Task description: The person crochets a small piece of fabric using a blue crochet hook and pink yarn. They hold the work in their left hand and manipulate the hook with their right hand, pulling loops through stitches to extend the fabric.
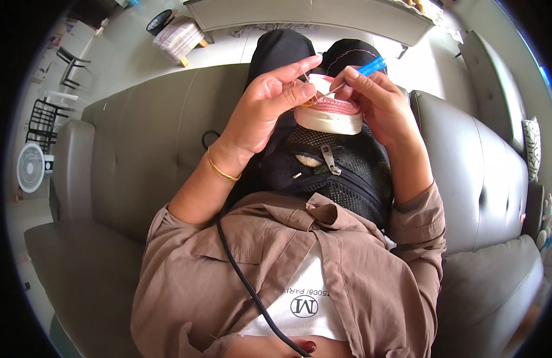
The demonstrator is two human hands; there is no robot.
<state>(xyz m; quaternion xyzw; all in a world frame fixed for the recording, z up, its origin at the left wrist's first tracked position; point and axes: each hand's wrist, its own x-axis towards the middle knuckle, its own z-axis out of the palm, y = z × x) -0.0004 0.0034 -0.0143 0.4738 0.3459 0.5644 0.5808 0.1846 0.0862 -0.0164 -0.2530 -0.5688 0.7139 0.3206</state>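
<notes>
A blue-handled crochet hook (371, 67) is gripped in my right hand (378, 100), its metal shaft slanting down to the left. The hook's tip meets a band of pink crochet work (336, 106), which runs along a round piece with a cream satin side (328, 121). My left hand (271, 96) pinches the work's left edge between thumb and fingers, and a thin pink yarn passes up over its raised index finger. A small orange-yellow item (308, 103) shows by the left thumb. Fingers hide part of the stitches.
A black mesh bag (352, 156) with a zipper lies on my lap below the work. Grey sofa sections (137, 107) stand around me. Beyond my knees are a grey cabinet (276, 13) and a checked stool (177, 39). A black cord (240, 268) crosses my shirt.
</notes>
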